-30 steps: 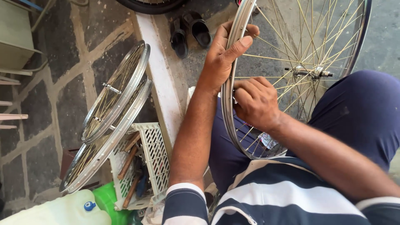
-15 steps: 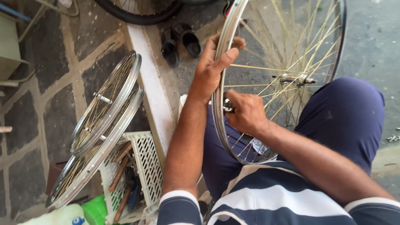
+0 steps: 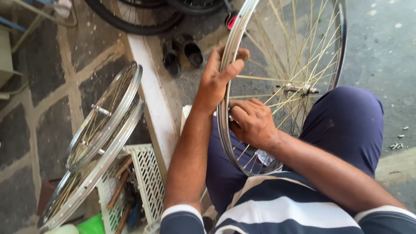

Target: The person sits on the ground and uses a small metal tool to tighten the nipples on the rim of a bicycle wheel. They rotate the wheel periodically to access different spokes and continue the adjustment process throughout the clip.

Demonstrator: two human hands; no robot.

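While the head camera looks straight down, a seated person in dark blue trousers and a navy-and-white striped shirt holds a bicycle wheel (image 3: 281, 86) upright between the knees. The wheel is a bare silver rim with thin golden spokes running to a metal hub (image 3: 299, 89) at its centre, and it has no tyre.

The left hand (image 3: 219, 76) grips the rim near its upper left side, with the thumb on the near face and the fingers curled over the edge to the far side. The right hand (image 3: 251, 121) is just below it, closed into a loose fist against the inside of the rim where the spokes meet it. The fingers are pinched narrowly on something small there; whether it is a spoke end or a small tool cannot be told. The two hands are near each other, on opposite sides of the rim.

To the left, two more bare wheels (image 3: 104, 130) lean one over the other on the stone-paved floor. They rest against a white plastic crate (image 3: 149, 177) that holds wooden-handled tools. A pale concrete kerb (image 3: 149, 95) runs between them and the person. A pair of dark sandals (image 3: 182, 54) lies above the hands, and a black tyre (image 3: 130, 21) crosses the top edge.
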